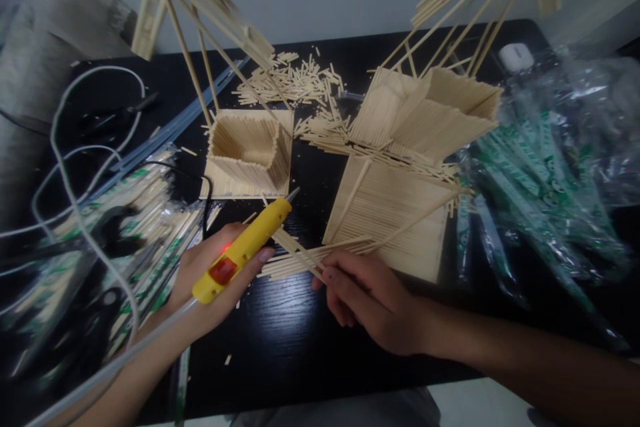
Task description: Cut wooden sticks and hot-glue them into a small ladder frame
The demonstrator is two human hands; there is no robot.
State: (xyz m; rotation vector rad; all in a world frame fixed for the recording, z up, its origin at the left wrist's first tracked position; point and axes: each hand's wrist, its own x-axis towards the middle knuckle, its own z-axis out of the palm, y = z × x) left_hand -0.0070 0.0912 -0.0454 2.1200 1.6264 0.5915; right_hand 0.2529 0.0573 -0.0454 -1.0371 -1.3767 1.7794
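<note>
My left hand (213,280) is wrapped round a yellow hot glue gun (250,233) with a glowing red switch, its metal nozzle pointing up and right. A translucent glue stick or cord trails from its rear. Between thumb and fingers, my right hand (367,293) pinches a few thin wooden sticks (299,249) that slant toward the gun. More loose sticks (285,265) lie just behind and beside these fingers. A flat panel of sticks (405,213) rests on the table right of centre. Past the nozzle stands an open-topped stick box (250,167) on a square base.
At the back right sits a second, tilted stick box (435,113), with stick frames rising above both boxes. Short cut sticks (295,80) are heaped at the back. Green-printed wrappers (535,160) cover the right; a white cable (67,167), clear rods (170,133) and packets crowd the left.
</note>
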